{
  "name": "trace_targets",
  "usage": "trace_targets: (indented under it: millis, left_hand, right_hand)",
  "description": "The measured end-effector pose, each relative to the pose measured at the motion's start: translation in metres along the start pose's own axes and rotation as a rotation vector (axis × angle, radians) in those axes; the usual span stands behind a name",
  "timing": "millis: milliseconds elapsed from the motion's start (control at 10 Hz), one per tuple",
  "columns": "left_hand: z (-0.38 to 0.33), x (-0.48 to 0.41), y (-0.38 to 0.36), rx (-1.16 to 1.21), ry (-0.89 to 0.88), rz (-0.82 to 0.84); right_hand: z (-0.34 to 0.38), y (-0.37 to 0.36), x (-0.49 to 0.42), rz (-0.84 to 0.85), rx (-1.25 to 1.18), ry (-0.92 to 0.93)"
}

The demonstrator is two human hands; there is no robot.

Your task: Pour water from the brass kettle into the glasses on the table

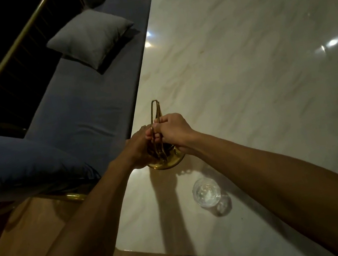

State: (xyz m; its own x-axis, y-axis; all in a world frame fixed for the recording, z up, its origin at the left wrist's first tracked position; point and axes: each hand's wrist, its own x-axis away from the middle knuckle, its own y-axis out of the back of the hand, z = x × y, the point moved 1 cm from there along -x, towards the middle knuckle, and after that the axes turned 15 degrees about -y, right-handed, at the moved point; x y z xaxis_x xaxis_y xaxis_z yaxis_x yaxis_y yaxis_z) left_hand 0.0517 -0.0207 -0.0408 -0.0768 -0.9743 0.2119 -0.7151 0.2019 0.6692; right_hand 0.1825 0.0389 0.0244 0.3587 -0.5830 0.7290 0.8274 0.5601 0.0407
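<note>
**Both hands on the kettle, glass waiting**

Here, the brass kettle [166, 162] stands near the left edge of the marble table [243, 70], and both hands are closed around it. The left hand [139, 149] wraps the body from the 9 o'clock side, probably to steady it and carry part of the load. The right hand [174, 130] comes in from 3 o'clock with its fingers curled tight about the tall looped handle [154, 116], which rises toward 12 o'clock above the knuckles. Whether the base rests on the marble or is just lifted I cannot tell; its lower rim shows below the hands, with a shadow falling toward 6 o'clock.

A clear glass [206, 192] stands upright at about 5 o'clock from the kettle, near it but apart, its mouth open to the camera. A second glass may sit at the far right edge, too dim to be sure. The spout is hidden, so the pouring direction is unclear. Pouring looks not yet begun. Left of the table runs a bench [84, 110] with a grey cushion [90, 36].
</note>
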Motion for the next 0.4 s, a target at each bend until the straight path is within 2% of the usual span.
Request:
trace_targets:
  millis: [200,300,400]
  left_hand:
    - [-0.004,0.010,-0.003,0.392,0.180,-0.128]
    - [0.005,0.006,-0.008,0.471,0.254,-0.152]
    - [0.008,0.008,0.001,0.148,0.207,-0.078]
  right_hand:
    - [-0.008,-0.009,0.004,0.018,-0.018,0.007]
    - [-0.011,-0.008,0.000,-0.013,-0.027,0.024]
    - [-0.006,-0.002,0.003,-0.047,0.008,0.018]
